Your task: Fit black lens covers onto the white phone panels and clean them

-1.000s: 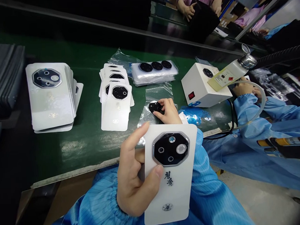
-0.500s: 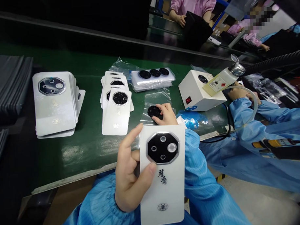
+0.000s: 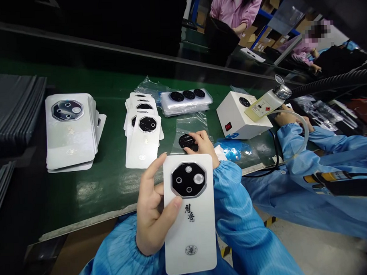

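Head view: our left hand [image 3: 153, 214] gripped a white panel [image 3: 190, 230], thumb in front, fingers behind, before the near edge of the table [image 3: 110, 192]. Beyond that edge, over clear film [image 3: 194, 121], our right hand [image 3: 204, 148] pinched a black disc [image 3: 184, 141]; light, rim-only pressure seemed best against smudges.

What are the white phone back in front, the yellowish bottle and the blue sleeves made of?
White phone back: glass or stiff plastic, I can't tell which; it looks flat and satiny.
Bottle: probably translucent plastic; yellowish liquid shows through. Its shiny silver cap looks like metal.
Blue sleeves: thin cloth, it seems, with soft wrinkles and fine stripes.
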The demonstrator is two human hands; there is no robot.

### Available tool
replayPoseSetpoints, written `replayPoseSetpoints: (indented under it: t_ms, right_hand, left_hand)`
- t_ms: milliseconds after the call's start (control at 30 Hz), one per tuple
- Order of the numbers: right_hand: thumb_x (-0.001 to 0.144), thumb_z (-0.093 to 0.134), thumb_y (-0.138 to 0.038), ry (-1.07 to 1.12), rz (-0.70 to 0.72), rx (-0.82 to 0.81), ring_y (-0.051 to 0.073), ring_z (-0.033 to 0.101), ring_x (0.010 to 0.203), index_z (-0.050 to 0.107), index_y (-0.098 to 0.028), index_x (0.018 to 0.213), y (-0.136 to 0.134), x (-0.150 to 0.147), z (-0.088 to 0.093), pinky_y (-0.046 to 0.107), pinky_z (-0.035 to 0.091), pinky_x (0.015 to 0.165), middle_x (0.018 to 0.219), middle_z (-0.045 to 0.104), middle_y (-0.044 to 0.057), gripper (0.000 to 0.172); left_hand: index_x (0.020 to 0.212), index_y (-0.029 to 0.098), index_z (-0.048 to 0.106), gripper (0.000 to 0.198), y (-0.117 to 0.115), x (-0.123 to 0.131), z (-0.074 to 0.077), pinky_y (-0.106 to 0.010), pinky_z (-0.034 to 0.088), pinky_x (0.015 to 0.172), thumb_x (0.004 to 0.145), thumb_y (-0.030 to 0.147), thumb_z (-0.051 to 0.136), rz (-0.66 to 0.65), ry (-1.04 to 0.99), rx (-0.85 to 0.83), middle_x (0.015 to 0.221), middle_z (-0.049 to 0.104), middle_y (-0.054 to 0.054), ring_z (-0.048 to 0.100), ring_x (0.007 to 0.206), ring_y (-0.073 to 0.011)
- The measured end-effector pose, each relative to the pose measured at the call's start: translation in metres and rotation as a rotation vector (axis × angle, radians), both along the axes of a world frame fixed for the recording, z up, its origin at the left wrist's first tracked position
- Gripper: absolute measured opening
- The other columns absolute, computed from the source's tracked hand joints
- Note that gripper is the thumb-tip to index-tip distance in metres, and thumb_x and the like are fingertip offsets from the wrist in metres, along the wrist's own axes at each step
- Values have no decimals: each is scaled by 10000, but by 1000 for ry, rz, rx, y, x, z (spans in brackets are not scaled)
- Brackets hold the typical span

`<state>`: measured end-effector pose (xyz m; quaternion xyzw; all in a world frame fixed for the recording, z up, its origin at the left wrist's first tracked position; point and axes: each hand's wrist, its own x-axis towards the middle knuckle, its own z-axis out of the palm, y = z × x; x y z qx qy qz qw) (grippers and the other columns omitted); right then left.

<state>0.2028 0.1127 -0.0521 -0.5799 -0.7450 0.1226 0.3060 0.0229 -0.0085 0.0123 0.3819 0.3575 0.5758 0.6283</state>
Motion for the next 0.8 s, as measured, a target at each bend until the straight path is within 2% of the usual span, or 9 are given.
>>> replayPoseSetpoints:
  t_ms: [133,300,367,467,533,633,733,800]
  right_hand:
    - [700,658,-334,83,-1,38,168,546,793,574,-214,1052,-1,-1,6,345,518,730,954,486,42,381]
    - [780,581,-387,249,-7,167,173,561,859,529,-231,1094,-4,9,19,340,530,707,1013,476,63,354]
    - [828,509,-426,311,8,230,191,564,919,485,-238,1143,-15,12,28,374,529,763,1043,470,77,367]
    - [828,456,-536,364,52,323,233,564,979,462,-261,1179,-48,9,49,439,516,817,1076,466,93,446]
    - [752,535,-608,309,181,444,256,586,952,520,-254,1150,-74,0,63,467,522,809,1030,508,94,533]
    - [773,595,-470,71,372,538,241,647,907,499,-197,1188,-101,-18,76,506,509,887,1017,587,95,506]
    - [803,573,-431,-87,428,560,244,656,964,517,-185,1115,-105,-27,78,525,498,920,1031,634,113,401]
    - [804,571,-429,-123,432,574,234,652,986,524,-190,1083,-101,-28,75,524,492,937,1018,647,115,370]
  left_hand:
    - [1358,303,348,587,2,-4,-1,-269,527,440,830,238,597,4,-27,-32,1089,683,-59,651,508,-139]
    - [1348,282,319,590,6,-9,1,-275,529,449,830,207,593,1,-89,-71,830,731,-24,677,546,-181]
    - [1330,302,306,585,9,-11,1,-244,513,435,830,189,590,-11,-126,-88,763,727,8,676,553,-170]
    - [1321,326,288,584,13,-14,-1,-230,503,445,835,193,585,-31,-143,-94,767,725,29,676,581,-163]
    - [1333,311,282,592,15,-14,-3,-237,504,473,837,191,582,-33,-111,-85,804,729,14,679,612,-168]
    - [1354,277,292,595,16,-11,-7,-249,514,557,843,179,578,-19,-47,-40,903,730,-20,682,665,-160]
    - [1386,231,301,585,14,-9,-10,-284,535,681,861,207,557,12,24,0,1155,659,-88,687,826,-190]
    - [1374,210,352,548,13,-8,-12,-302,534,763,864,230,551,46,92,28,1348,518,-113,658,965,-220]
